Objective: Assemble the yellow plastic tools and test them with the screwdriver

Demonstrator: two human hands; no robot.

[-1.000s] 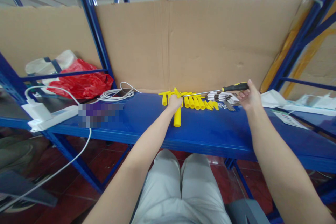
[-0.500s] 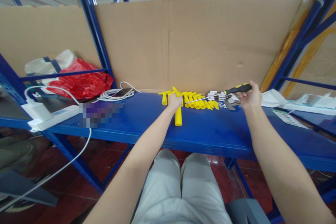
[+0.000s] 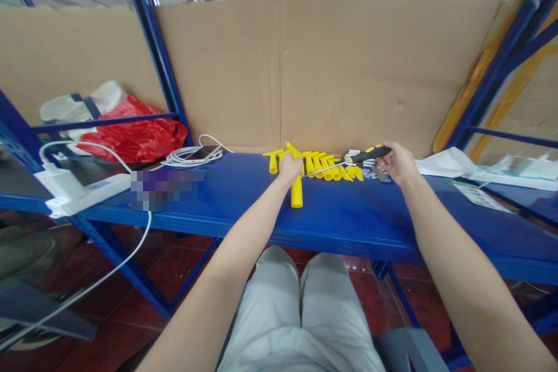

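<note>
My left hand (image 3: pixel 290 167) is closed around a yellow plastic tube piece (image 3: pixel 297 192) that rests on the blue shelf (image 3: pixel 244 203). My right hand (image 3: pixel 399 164) grips a screwdriver (image 3: pixel 364 156) by its black and yellow handle. Its thin metal shaft points left, with the tip close to my left hand. A row of several more yellow pieces (image 3: pixel 325 167) lies behind against the cardboard. Small grey metal parts (image 3: pixel 377 172) sit under the screwdriver handle.
A cardboard sheet (image 3: pixel 340 70) backs the shelf. White coiled cable (image 3: pixel 192 156), a power strip with charger (image 3: pixel 74 192) and a red plastic bag (image 3: pixel 135 133) lie to the left. White packets and papers (image 3: pixel 462 168) lie to the right. Blue rack uprights (image 3: pixel 152 52) frame the bay.
My right hand has moved the screwdriver left and a little down, bringing its tip close to the yellow piece. My left hand has stayed in place.
</note>
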